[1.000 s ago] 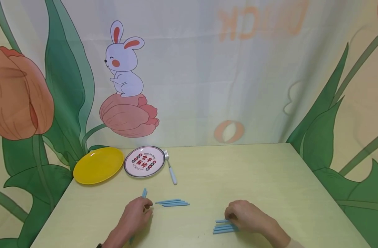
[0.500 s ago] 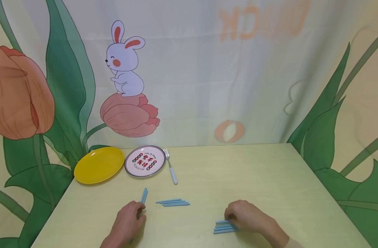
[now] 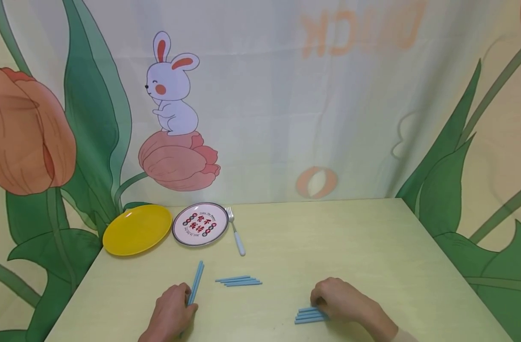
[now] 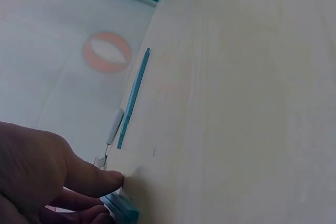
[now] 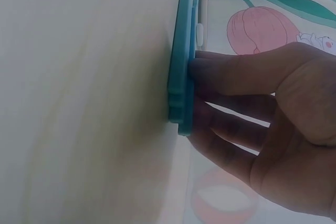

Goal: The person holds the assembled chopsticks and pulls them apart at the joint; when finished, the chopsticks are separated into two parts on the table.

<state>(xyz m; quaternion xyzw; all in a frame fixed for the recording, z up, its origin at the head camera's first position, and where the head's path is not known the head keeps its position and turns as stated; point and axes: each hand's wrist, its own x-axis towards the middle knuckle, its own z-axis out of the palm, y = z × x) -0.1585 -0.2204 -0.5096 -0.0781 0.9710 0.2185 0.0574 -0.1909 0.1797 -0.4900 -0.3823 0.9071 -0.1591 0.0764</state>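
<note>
My left hand point(image 3: 168, 311) pinches a bundle of slim blue chopsticks point(image 3: 196, 283), thumb on their right side and fingers on their left. In the left wrist view the ends of these chopsticks point(image 4: 122, 209) show below the thumb. Farther right, my right hand point(image 3: 343, 301) holds the right ends of several more blue chopsticks point(image 3: 308, 316) that lie side by side. The right wrist view has the thumb and fingertips against the ends of these chopsticks point(image 5: 181, 72). Between the hands, a third group of blue chopsticks point(image 3: 240, 281) lies on the table, untouched.
At the back left of the pale yellow table point(image 3: 371, 247) stand a yellow plate point(image 3: 137, 230) and a white plate with red lettering point(image 3: 200, 224). A fork point(image 3: 238, 240) with a pale handle lies beside the white plate. A printed curtain point(image 3: 260, 104) hangs behind the table.
My left hand has slid left and toward me, baring more of its chopsticks. At the right hand, the far chopstick has come closer to the others; that hand has barely moved.
</note>
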